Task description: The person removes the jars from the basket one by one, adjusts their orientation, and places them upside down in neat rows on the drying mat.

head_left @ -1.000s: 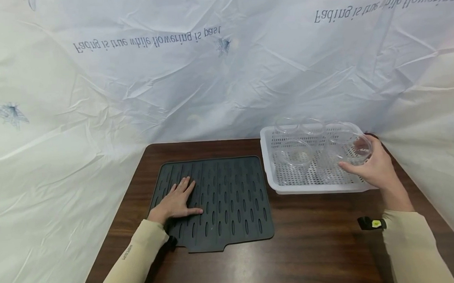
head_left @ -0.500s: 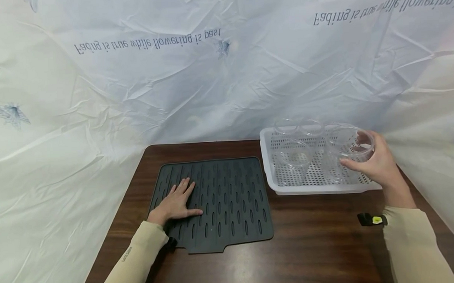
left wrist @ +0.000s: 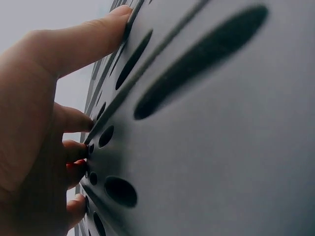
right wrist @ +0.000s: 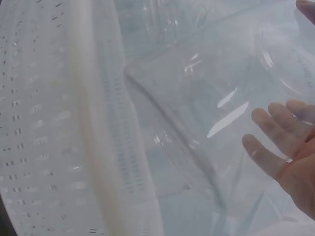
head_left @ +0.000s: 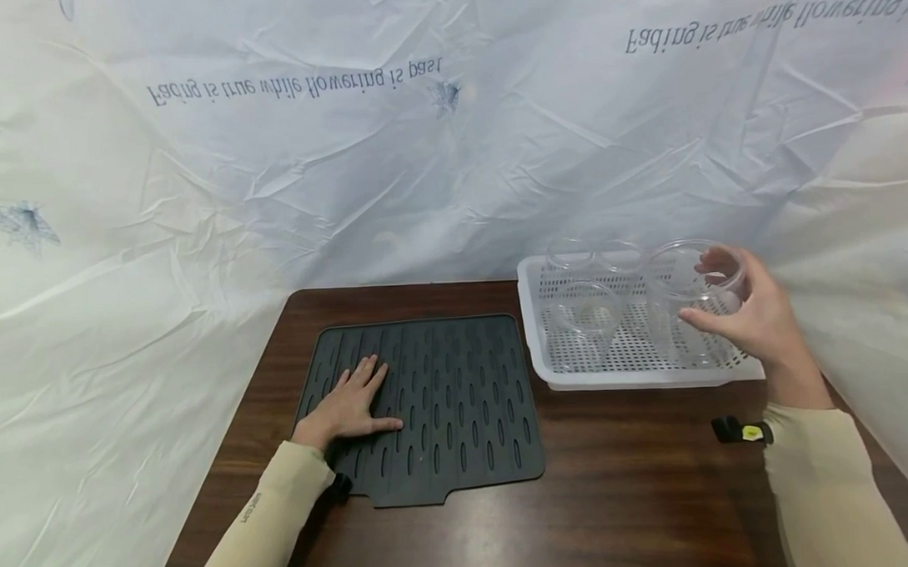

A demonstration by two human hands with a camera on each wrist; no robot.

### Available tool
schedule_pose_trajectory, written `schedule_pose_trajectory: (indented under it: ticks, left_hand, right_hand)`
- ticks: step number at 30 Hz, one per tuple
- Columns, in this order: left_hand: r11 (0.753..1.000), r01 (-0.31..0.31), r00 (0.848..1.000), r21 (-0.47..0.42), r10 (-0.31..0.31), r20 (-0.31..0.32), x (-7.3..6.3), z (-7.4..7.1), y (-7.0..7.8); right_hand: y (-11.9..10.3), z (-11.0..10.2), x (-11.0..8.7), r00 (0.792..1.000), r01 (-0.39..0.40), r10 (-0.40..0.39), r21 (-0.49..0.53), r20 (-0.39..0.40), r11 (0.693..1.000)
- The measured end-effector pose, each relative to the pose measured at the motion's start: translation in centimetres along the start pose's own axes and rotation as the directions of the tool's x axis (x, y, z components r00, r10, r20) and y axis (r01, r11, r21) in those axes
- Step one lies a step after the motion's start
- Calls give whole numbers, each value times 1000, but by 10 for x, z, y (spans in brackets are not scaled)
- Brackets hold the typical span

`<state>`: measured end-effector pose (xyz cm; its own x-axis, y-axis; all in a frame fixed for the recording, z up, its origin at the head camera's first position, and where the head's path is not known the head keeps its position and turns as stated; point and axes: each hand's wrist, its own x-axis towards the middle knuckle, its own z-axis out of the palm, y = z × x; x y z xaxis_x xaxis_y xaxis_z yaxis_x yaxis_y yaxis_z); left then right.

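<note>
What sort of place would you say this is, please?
Probably a makeshift, curtained-off work booth, though I can't be sure: a printed sheet screens the back and sides of a brown table, which bears a dark mat and a basket with clear cups.

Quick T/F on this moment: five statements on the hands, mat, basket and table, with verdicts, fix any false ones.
1. The left hand lies with fingers spread on the dark mat. True.
2. Both hands rest on the dark mat. False: the right hand holds a clear container.
3. In the head view, the white basket is to the right of the dark mat. True.
4. The white basket's floor is solid. False: it is perforated.
5. The table has a dark brown wood-grain top. True.
</note>
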<state>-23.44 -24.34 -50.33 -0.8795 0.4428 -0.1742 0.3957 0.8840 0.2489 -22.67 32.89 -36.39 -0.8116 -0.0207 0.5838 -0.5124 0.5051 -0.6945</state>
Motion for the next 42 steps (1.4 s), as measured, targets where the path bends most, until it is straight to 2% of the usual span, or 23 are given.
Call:
schedule_pose_trajectory:
  ticks: [5,12,19,26,32,38,42]
  left_hand:
    - [1000,2,1000,0,-2,6,-1,1,1]
    - [999,-5,1000,-32,5,6,-4,2,2]
    - [997,-54,996,-54,50,-73,1,-6,7]
    - [972,-86,982,-218,46,-182,10,-31,24]
    - [953,-129,965,-274,57,-255,21,-55,43]
    - [932,-186,957,-310,99,-274,31,-83,65]
    - [921,-226,944,-317,127,-304,39,-101,79]
  right_hand:
    - [-7,-1,8,1000,-9,10,-39,24,999]
    - [-17,0,21,995,74,-67,-88,80,993]
    - [-30,-1,35,986,113,-86,-193,140,975]
    - [-42,0,50,977,136,-88,-247,193,959]
    - [-47,4,64,963,168,-96,-277,253,946]
    - [-52,12,75,941,253,-174,-263,288,931]
    - [-56,17,81,928,304,-215,-283,305,909]
